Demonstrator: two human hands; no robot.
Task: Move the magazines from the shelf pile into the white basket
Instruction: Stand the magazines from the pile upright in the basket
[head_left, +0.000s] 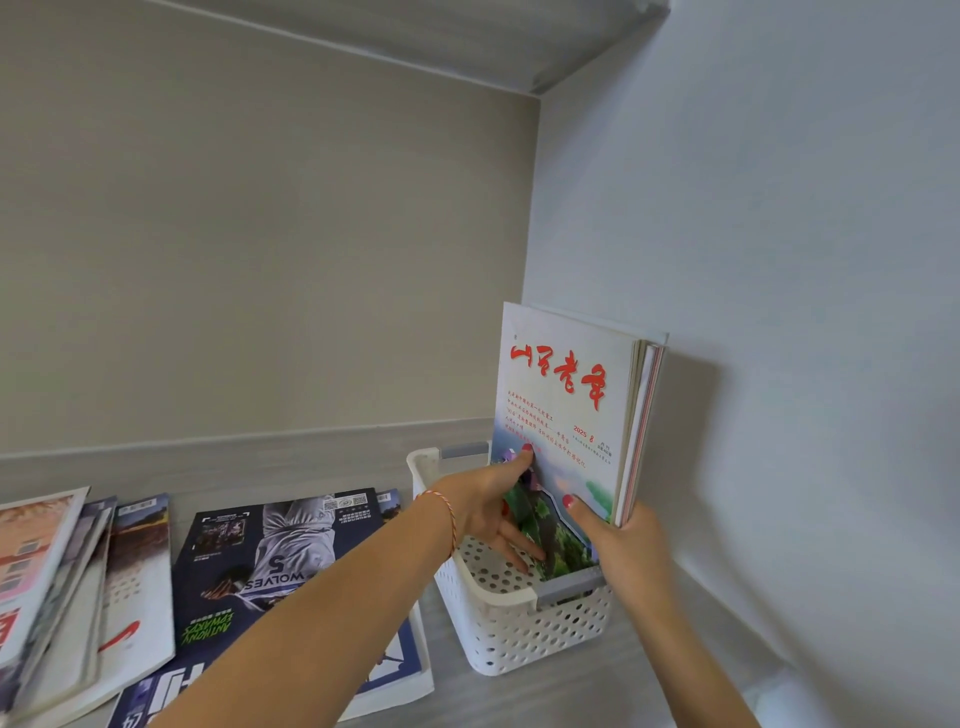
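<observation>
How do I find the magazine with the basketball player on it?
Look along the grey shelf, left of the white basket. Lying flat beside the basket is a dark magazine. It alone shows a player in a white WOLVES number 5 shirt; the pile further left has pale covers.

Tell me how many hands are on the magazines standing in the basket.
2. The left hand rests against the front cover of the upright magazines, fingers pointing down into the white basket; the right hand grips their lower right edge.
</observation>
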